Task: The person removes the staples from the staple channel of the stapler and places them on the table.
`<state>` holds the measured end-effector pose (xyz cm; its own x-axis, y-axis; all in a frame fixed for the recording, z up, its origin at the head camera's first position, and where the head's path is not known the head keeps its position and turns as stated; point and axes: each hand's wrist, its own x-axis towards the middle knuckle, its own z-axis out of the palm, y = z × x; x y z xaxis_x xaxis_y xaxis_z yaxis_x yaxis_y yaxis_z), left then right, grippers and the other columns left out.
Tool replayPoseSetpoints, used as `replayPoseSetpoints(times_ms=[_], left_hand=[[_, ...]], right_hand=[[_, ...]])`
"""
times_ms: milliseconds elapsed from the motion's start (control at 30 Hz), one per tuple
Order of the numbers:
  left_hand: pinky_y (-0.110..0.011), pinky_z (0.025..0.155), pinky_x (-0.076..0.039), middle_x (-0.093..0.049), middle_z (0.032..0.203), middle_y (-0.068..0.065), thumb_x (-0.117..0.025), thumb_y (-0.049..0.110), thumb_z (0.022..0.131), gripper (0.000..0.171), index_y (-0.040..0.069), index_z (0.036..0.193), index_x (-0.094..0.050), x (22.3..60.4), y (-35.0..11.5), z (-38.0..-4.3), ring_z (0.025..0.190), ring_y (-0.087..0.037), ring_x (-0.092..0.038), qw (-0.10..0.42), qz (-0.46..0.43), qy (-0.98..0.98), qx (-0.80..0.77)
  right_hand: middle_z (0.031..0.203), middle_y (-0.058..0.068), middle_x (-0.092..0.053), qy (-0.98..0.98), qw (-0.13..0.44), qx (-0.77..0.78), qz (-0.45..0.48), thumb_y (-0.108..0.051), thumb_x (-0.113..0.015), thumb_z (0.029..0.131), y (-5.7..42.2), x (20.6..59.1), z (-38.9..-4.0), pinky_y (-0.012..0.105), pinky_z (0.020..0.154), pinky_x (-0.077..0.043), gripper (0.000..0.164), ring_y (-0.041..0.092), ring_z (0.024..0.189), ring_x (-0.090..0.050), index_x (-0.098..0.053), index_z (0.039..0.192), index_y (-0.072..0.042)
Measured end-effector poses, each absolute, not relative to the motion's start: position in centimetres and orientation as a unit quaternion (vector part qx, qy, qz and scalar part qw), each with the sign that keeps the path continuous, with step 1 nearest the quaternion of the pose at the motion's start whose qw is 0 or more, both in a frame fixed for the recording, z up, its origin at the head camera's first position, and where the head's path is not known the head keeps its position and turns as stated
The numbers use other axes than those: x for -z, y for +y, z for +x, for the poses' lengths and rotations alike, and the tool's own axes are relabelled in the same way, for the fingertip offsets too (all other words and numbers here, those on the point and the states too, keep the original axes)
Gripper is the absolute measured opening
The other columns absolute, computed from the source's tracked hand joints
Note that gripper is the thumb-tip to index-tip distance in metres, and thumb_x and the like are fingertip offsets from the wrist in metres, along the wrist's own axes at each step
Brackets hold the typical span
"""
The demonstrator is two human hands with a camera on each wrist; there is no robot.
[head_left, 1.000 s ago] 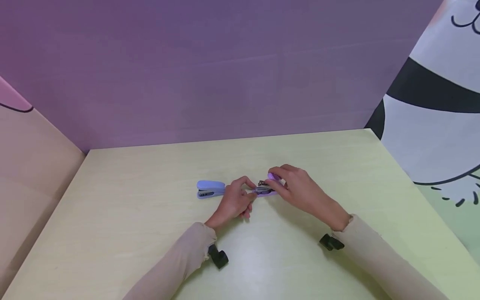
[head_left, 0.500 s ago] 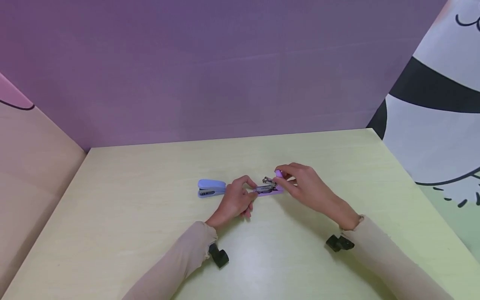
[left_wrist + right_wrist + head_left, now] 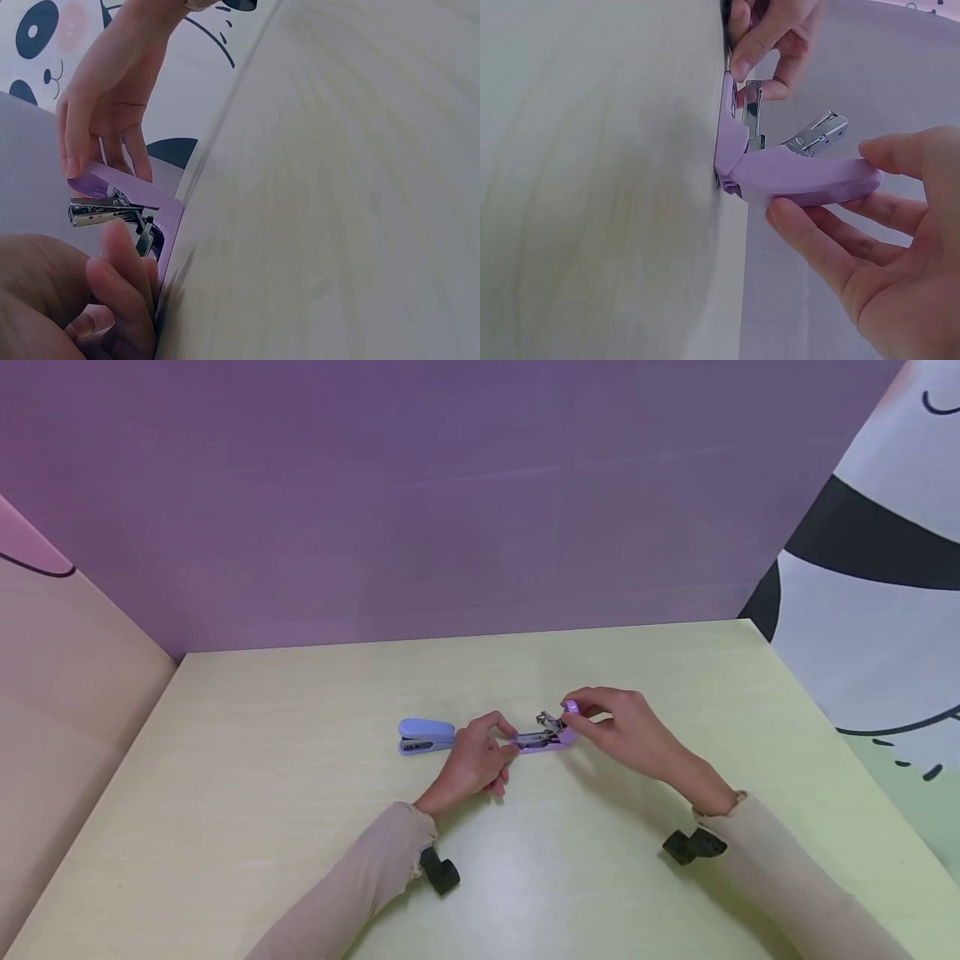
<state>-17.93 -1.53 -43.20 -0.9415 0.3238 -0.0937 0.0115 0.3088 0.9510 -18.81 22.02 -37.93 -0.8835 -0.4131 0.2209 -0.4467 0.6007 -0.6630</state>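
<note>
A purple stapler (image 3: 545, 745) lies on the table with its top cover swung far up, baring the metal staple channel and a raised metal piece. My left hand (image 3: 478, 753) pinches the front end of its base between thumb and forefinger. With thumb and fingers, my right hand (image 3: 628, 731) grips the raised cover (image 3: 810, 176), which stands roughly at a right angle to the base in the right wrist view. Left of my left hand, a blue stapler (image 3: 426, 728) rests closed on the table, its right end meeting the hand in the head view.
The pale wooden table (image 3: 300, 827) reaches back to a purple wall panel (image 3: 450, 527). A panda-patterned panel (image 3: 870, 652) stands at the right, and a beige panel (image 3: 67, 693) at the left. Black wrist cameras sit at both sleeves.
My right hand has moved right, swinging the purple stapler's cover further up and back from its base. My left hand keeps its pinch on the base. The blue stapler stays put.
</note>
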Motion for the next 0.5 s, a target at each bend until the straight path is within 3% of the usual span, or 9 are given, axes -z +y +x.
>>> replayPoseSetpoints(times_ms=[267, 500], left_hand=[[-0.025, 0.036, -0.043, -0.060, 0.053, -0.008, -0.059, 0.004, 0.098, 0.013, 0.004, 0.111, -0.058, 43.3, -1.5, -17.8, 0.035, -0.015, -0.055, 0.135, 0.115, 0.797, -0.578], [-0.025, 0.036, -0.044, -0.059, 0.053, -0.009, -0.060, 0.003, 0.098, 0.013, 0.003, 0.110, -0.058, 43.2, -1.5, -17.7, 0.035, -0.015, -0.054, 0.134, 0.115, 0.796, -0.578]], right_hand=[[0.100, 0.004, -0.072, -0.891, 0.005, -0.403, 0.210, -0.018, -0.069, 0.095, 22.8, 38.2, -18.7, 0.026, 0.075, -0.057, 0.021, 0.021, 0.093, -0.071, -0.071, 0.111, -0.005], [0.103, 0.009, -0.071, -0.881, -0.044, -0.426, 0.203, -0.018, -0.067, 0.096, 23.7, 37.9, -19.0, 0.023, 0.079, -0.054, 0.024, 0.025, 0.099, -0.071, -0.068, 0.116, -0.003]])
